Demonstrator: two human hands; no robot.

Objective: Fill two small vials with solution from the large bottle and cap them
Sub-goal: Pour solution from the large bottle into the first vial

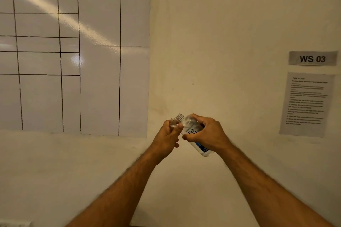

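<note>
My right hand (206, 134) grips the large bottle (191, 131), a clear plastic bottle with a white and blue label, uncapped and tilted with its threaded neck up and to the left. My left hand (168, 138) holds a small clear vial (173, 122) upright; only its open threaded neck shows above my fingers. The bottle's mouth sits right beside the vial's mouth, slightly higher. Whether liquid is flowing cannot be seen. Both hands are raised in front of a wall. No caps and no second vial are in view.
A white board with black grid lines (73, 51) hangs on the wall at the left. At the right are a "WS 03" sign (312, 58) and a printed instruction sheet (306, 104). No table or counter surface shows.
</note>
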